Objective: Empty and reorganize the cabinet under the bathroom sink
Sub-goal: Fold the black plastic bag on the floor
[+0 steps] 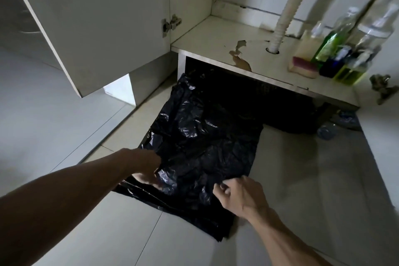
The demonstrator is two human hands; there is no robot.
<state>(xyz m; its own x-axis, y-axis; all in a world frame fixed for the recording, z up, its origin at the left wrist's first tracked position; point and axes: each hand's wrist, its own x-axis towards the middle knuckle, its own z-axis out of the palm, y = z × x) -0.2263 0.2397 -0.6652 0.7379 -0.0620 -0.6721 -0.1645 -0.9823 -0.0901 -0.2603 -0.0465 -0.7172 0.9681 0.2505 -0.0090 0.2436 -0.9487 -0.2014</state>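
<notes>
black bin bag [200, 142] flat on floor, long axis running from both grips toward cabinet [254, 54] | left hand [149, 168] pinches near-left edge | right hand [239, 194] pinches near-right edge | cabinet bottles [336, 49] far-right, right hand nearer

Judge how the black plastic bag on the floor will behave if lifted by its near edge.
The black plastic bag is wrinkled and lies flat, so it will probably hang limp. It looks thin and glossy, likely light and slippery. Each hand, left hand and right hand, pinches its near edge.
</notes>
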